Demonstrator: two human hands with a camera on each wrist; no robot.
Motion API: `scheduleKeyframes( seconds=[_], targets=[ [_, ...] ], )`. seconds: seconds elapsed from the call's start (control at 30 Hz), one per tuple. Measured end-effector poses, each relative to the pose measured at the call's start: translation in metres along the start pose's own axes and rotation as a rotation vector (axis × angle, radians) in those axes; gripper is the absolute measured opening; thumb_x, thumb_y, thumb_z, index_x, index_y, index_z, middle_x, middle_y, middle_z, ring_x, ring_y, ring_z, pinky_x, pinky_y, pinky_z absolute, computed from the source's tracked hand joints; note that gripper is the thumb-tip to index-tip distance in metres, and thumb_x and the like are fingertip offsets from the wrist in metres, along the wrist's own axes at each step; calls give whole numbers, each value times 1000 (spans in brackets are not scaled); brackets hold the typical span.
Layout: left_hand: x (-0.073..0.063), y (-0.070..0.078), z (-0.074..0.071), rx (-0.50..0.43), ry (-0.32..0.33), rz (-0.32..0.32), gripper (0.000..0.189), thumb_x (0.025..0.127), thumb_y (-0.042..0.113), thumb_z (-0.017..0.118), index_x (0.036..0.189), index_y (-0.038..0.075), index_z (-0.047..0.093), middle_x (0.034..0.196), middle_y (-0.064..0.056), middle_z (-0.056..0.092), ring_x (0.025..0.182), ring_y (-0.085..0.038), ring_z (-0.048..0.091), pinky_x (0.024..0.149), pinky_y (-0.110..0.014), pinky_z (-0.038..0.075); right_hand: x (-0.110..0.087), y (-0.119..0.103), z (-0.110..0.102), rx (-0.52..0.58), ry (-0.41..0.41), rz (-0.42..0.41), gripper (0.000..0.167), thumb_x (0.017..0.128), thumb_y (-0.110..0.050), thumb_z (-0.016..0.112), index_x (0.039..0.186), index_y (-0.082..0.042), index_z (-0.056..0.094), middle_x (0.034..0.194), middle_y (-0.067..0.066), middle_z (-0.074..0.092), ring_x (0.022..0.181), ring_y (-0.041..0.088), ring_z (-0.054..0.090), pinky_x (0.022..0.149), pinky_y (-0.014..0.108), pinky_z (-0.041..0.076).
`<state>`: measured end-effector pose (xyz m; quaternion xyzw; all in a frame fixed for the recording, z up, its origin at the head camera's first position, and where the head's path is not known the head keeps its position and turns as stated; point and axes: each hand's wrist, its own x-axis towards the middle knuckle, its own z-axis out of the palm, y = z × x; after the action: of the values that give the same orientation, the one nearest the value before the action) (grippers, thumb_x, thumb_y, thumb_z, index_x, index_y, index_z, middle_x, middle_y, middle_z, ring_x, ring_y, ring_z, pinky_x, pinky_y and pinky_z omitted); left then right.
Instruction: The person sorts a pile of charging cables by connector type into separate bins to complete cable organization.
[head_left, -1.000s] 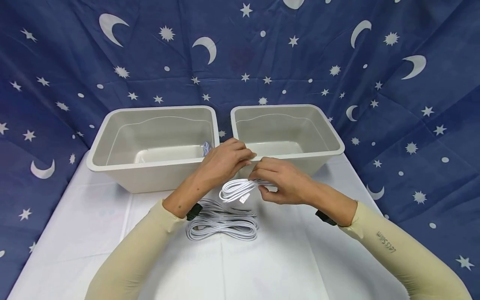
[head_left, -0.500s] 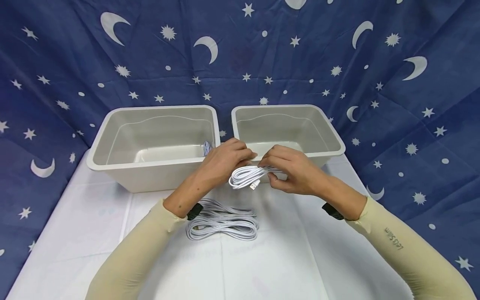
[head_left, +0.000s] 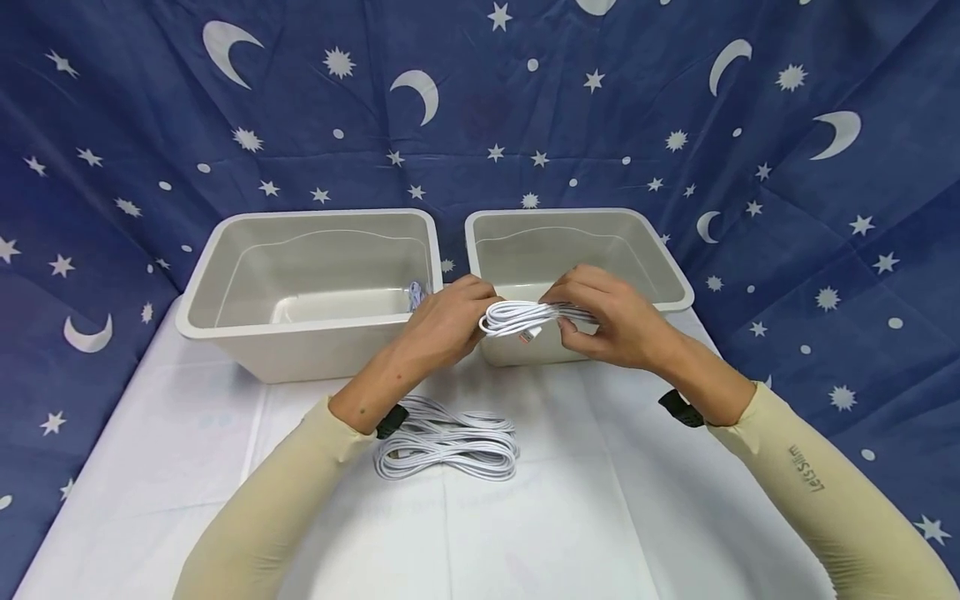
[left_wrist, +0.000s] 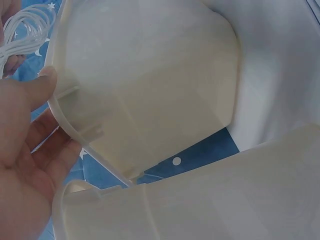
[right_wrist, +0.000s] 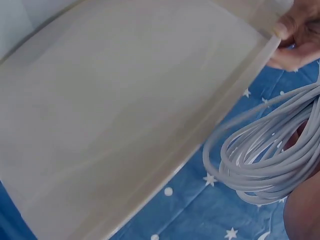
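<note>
My right hand (head_left: 611,317) pinches a coiled white USB cable (head_left: 517,317), holding it up over the front rim of the right-hand bin (head_left: 517,353). The cable's plug hangs below the coil, and loops (right_wrist: 270,155) spread out from the hand in the right wrist view. At that bin's front left corner my left hand (head_left: 450,321) grips the rim; the left wrist view shows the thumb (left_wrist: 40,90) on the outer side. On the white cloth in front lie more coiled white cables (head_left: 450,450).
A second grey-white bin (head_left: 322,350) stands to the left, with a small purplish bundle (head_left: 416,293) in its right end. Behind both bins hangs a blue curtain (head_left: 480,108) with moons and stars. A white cloth (head_left: 540,525) covers the table.
My right hand has lifted the coiled cable up and to the right, from in front of the right-hand bin to over its front rim. The left hand stays at the bin's corner.
</note>
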<state>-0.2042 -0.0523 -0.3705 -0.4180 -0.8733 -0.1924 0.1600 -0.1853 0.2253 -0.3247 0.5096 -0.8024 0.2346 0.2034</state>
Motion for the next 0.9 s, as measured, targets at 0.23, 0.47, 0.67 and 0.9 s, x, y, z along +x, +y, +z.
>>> scheduleKeyframes(
  seconds=[0.23,0.47,0.67,0.9],
  targets=[
    [2,3,-1,24,-11,-12,15,100,22,77,112,13,78,113,2,72,114,-20,63,86,-38,58,-1,12,-8,-27,28,4,30,85,0,65,113,-3,73,105,4,72,95,20,62,86,33,48],
    [2,4,1,-4,-13,-6,14,101,26,74,109,15,80,112,1,72,114,-20,63,88,-38,58,-11,28,-10,-77,45,55,30,84,3,69,113,-3,74,109,7,73,96,21,64,85,31,47],
    [2,2,1,-38,-16,1,19,104,23,70,121,19,80,112,2,72,115,-19,61,90,-37,57,-19,40,-9,-74,38,114,29,83,4,71,110,-3,74,107,8,72,94,22,61,83,33,46],
    [1,1,1,-52,-23,0,22,105,21,68,124,19,78,114,1,72,117,-19,61,92,-36,56,-29,47,-6,-94,6,159,26,82,3,73,107,-3,75,105,7,71,94,23,61,82,37,48]
  ],
)
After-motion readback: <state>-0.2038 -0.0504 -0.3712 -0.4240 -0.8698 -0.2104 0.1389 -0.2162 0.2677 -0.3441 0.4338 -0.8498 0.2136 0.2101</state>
